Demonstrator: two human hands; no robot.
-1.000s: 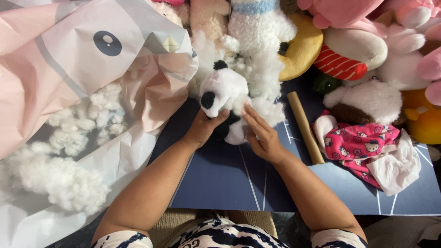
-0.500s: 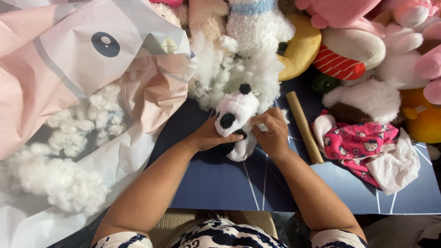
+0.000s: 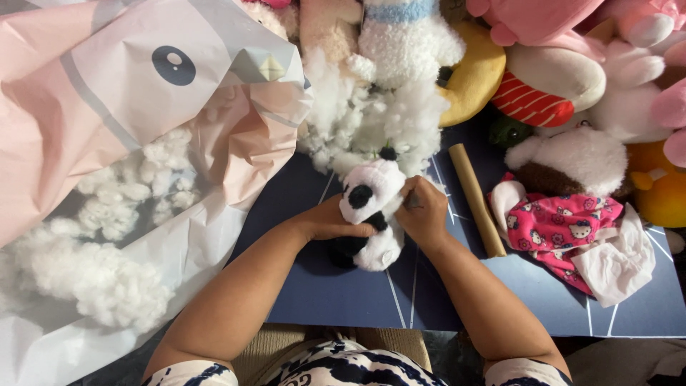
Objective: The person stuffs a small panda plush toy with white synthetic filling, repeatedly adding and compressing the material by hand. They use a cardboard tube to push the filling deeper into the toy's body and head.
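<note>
Fingers (image 3: 357,230) of both hands wrap panda plush (image 3: 371,207), L under, R beside.

Pink-white plastic bag (image 3: 107,93) lies left; holds fluff

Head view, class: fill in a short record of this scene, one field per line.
Held item: panda plush, black and white
Left hand: grips the panda's body
Right hand: pressed to its side
Surface: dark blue mat
Beside right hand: cardboard tube
Left of mat: plastic bag with white stuffing
Behind: soft toys
</note>
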